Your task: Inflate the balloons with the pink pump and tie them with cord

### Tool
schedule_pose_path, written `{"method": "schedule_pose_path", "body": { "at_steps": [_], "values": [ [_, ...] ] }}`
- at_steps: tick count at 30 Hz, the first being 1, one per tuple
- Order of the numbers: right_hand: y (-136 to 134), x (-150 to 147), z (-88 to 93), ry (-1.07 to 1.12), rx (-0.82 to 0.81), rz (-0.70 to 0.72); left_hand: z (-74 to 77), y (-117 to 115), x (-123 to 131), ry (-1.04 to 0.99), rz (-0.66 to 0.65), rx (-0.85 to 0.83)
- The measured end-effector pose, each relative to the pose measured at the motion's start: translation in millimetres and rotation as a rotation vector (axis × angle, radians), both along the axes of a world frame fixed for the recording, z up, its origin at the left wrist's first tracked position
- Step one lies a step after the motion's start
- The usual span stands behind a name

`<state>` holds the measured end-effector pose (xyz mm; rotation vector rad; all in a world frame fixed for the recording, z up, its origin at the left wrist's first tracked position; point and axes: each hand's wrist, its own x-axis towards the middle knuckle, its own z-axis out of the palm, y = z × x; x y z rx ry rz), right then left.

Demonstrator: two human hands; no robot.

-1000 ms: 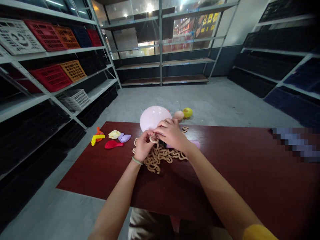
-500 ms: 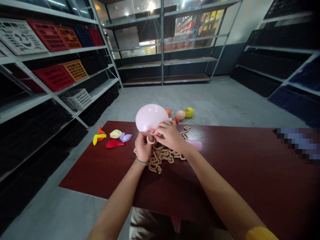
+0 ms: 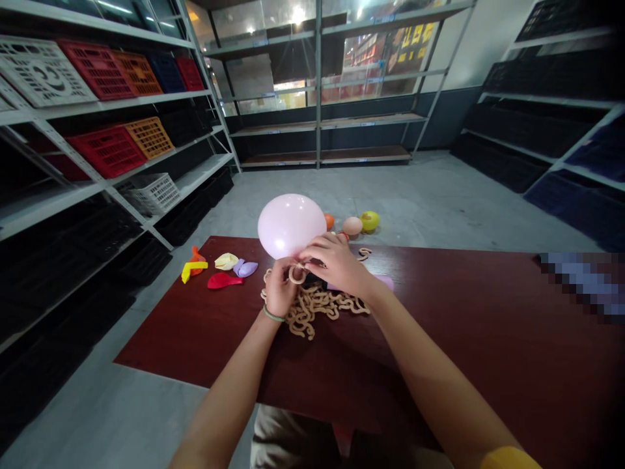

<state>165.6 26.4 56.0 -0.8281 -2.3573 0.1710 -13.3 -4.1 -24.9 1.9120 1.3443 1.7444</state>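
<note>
An inflated pale pink balloon [image 3: 290, 224] stands just beyond my hands at the far edge of the dark red table [image 3: 439, 339]. My left hand [image 3: 279, 290] is closed, pinching a tan wooden ring [image 3: 296, 274] at the balloon's neck. My right hand [image 3: 336, 264] is curled over the same spot, fingers pinched at the neck and ring. Below both hands lies a heap of several tan wooden clips [image 3: 317, 306]. A pink object [image 3: 385, 281] peeks out behind my right wrist.
Flat uninflated balloons, yellow [image 3: 193, 268], cream [image 3: 224, 260], lilac [image 3: 244, 268] and red [image 3: 222, 281], lie at the table's left. Small inflated balloons, orange [image 3: 329, 221], peach [image 3: 352, 225] and yellow [image 3: 370, 220], sit on the floor beyond. Shelving with crates lines the left wall.
The pink balloon has risen and shifted slightly left while both hands kept pinching at its neck and the ring. The hands stayed in nearly the same spot.
</note>
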Motion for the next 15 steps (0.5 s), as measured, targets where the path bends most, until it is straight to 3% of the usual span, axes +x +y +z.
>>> {"method": "schedule_pose_path", "body": {
  "at_steps": [4, 15],
  "values": [
    [0.7, 3.4, 1.5, -0.022, -0.018, 0.047, -0.4, 0.6, -1.7, 0.016, -0.042, -0.023],
    [-0.5, 3.5, 5.3, 0.025, 0.009, 0.047, 0.2, 5.5, -3.9, -0.231, -0.235, -0.127]
  ]
}}
